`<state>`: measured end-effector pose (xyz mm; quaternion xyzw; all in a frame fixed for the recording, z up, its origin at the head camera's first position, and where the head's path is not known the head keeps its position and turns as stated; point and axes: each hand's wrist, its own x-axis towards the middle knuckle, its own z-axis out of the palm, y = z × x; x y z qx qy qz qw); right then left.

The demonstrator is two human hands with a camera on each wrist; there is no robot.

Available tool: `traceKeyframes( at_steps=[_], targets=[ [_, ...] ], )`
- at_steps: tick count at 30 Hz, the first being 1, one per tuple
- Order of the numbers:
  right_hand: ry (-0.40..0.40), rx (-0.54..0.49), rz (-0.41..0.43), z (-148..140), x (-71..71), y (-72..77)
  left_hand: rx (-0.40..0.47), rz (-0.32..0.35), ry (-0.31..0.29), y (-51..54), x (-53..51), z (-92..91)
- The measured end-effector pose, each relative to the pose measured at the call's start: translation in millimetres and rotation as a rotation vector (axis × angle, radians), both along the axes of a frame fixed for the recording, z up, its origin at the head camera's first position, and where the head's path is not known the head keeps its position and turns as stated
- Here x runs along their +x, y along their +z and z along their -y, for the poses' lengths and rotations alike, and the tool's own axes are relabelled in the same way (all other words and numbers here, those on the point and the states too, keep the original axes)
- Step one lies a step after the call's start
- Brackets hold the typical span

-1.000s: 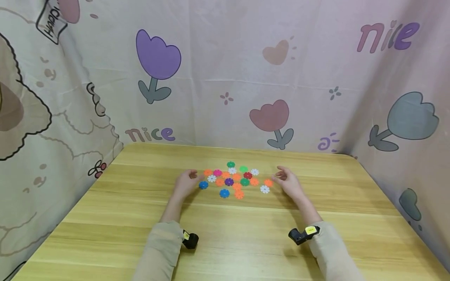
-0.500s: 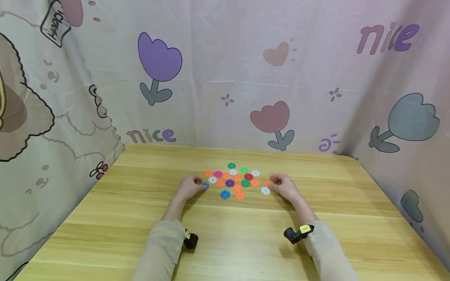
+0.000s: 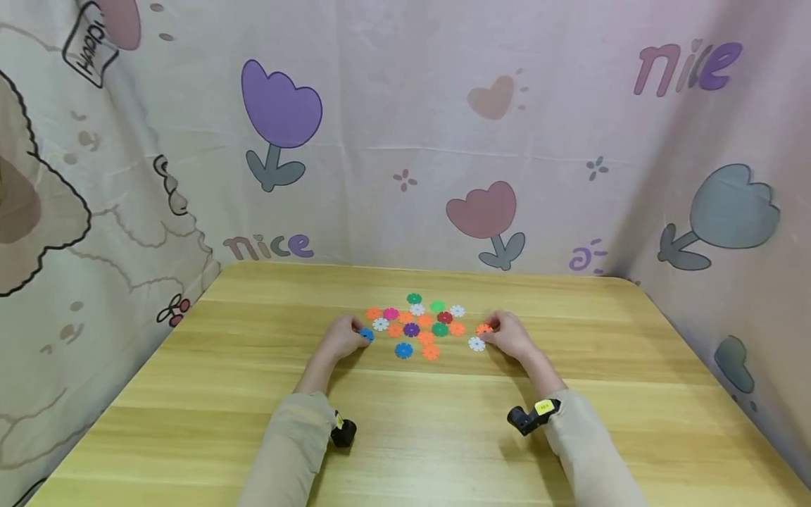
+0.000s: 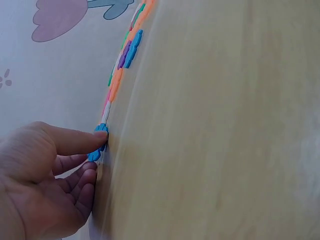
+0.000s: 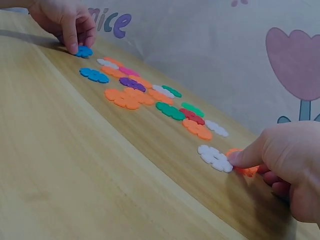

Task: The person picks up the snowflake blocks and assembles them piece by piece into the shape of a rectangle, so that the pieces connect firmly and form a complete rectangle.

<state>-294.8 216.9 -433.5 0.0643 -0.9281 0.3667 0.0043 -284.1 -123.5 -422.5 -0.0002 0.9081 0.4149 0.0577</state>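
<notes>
My left hand (image 3: 342, 338) pinches a blue snowflake disc (image 4: 98, 150) at the left end of the spread of discs; in the left wrist view the disc looks tipped up under the thumb. On the opposite side, my right hand (image 3: 510, 334) pinches an orange snowflake disc (image 5: 245, 167), its thumb over the edge; the fingers beneath are partly hidden. Touching or nearly touching the right thumb is a white snowflake disc (image 5: 215, 158), flat on the table. A second blue disc (image 3: 403, 350) lies between the hands, near a purple disc (image 3: 411, 329).
Several more discs lie flat and close together, among them a red disc (image 3: 445, 317), a pink disc (image 3: 390, 314) and a green disc (image 3: 440, 329). They rest on a wooden table (image 3: 405, 436). A printed curtain (image 3: 380, 105) hangs behind the table's back edge.
Both hands have come down onto discs: the left thumb and fingers have closed on the blue disc, the right ones on the orange disc. The other discs lie as before.
</notes>
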Motion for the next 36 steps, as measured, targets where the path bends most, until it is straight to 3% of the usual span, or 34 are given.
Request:
traceKeyframes(
  at_steps=[7,13,18,25,30,36],
  targets=[
    [-0.034,-0.050,0.014,-2.7,2.9,3.5,0.029,-0.001,-0.014,1.8,-0.1,2.8],
    [-0.036,-0.086,-0.034,-4.9,5.7,8.1,0.053,-0.010,-0.015,2.8,2.8,4.1],
    [-0.042,-0.180,-0.046,-2.0,9.1,15.5,0.149,-0.008,-0.009,6.1,5.0,3.5],
    [0.019,-0.387,0.011,17.8,18.1,24.0,0.312,0.008,0.028,13.8,12.4,-1.4],
    [0.014,-0.439,-0.012,33.3,23.0,27.3,0.419,0.025,0.034,18.9,17.9,-11.2],
    [-0.030,-0.498,-0.029,49.1,25.1,26.3,0.512,0.038,0.033,21.0,17.6,-19.6]
  ],
)
